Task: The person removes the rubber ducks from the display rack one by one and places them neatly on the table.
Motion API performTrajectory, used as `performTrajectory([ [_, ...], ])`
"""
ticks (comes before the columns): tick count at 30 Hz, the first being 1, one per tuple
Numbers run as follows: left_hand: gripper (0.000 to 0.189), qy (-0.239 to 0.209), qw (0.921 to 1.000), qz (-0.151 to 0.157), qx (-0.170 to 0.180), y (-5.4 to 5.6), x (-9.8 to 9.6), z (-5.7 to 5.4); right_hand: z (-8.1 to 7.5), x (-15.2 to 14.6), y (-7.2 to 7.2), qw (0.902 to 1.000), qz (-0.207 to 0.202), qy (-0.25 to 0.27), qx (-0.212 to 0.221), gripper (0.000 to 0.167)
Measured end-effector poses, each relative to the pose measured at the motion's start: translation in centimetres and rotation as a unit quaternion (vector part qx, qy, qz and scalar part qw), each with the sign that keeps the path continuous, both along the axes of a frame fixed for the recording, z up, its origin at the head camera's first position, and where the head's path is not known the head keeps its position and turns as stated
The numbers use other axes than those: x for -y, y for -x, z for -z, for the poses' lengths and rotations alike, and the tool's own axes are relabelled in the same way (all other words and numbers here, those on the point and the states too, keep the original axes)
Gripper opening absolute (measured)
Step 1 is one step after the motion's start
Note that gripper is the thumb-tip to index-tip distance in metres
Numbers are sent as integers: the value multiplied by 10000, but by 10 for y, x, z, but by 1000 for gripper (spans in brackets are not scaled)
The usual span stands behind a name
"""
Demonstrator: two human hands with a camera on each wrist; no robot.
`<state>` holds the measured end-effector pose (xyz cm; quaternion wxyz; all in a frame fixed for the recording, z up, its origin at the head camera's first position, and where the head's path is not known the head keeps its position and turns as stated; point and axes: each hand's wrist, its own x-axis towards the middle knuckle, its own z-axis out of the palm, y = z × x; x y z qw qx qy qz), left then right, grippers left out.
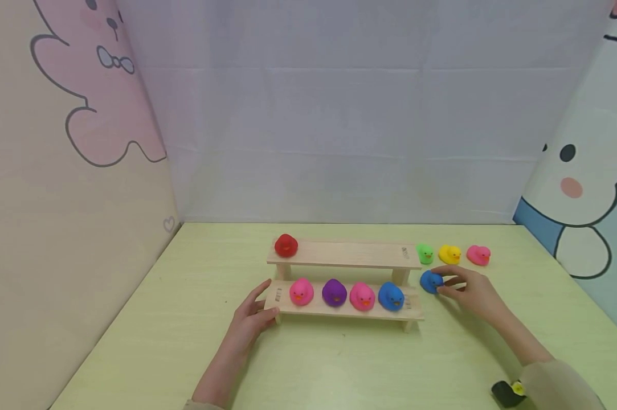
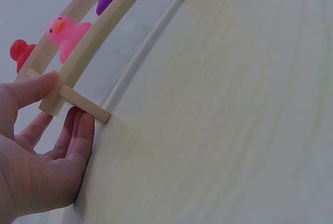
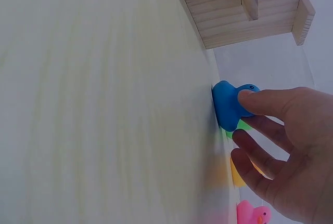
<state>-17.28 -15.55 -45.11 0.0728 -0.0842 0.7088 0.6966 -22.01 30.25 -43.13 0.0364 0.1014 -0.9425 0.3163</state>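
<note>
A two-tier wooden display stand (image 1: 349, 254) stands on the table, and my left hand (image 1: 250, 320) grips the left end of its lower shelf. In the left wrist view the thumb lies on that shelf end (image 2: 52, 103) with the fingers beneath. Along the lower shelf sit a pink duck (image 1: 301, 292), a purple duck (image 1: 334, 293), another pink duck (image 1: 362, 297) and a blue duck (image 1: 391, 296). A red duck (image 1: 286, 245) is at the upper shelf's left end. Right of the stand, my right hand (image 1: 473, 290) pinches a second blue duck (image 3: 227, 104) by its head, close over the table.
Behind the right hand, a green duck (image 1: 425, 254), a yellow duck (image 1: 449, 254) and a pink duck (image 1: 478, 255) stand in a row on the table. A small black and yellow object (image 1: 508, 393) lies by the right sleeve (image 1: 559, 384). Cloth walls (image 1: 308, 114) enclose the table.
</note>
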Motion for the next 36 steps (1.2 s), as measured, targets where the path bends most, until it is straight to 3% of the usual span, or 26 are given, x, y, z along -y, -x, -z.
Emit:
performTrajectory([
  [9, 64, -24, 10000, 23, -28, -1, 0, 0, -12, -3, 2, 9993, -255, -24, -274, 44],
  [23, 65, -81, 9999, 49, -99, -2, 0, 0, -59, 11, 11, 9951, -232, -73, -959, 48],
  [30, 65, -94, 9999, 40, -87, -2, 0, 0, -82, 33, 12, 9911, -294, 199, -1284, 48],
  [36, 65, -91, 9999, 36, -64, -2, 0, -1, -92, 57, 15, 9870, -527, 652, -1374, 48],
])
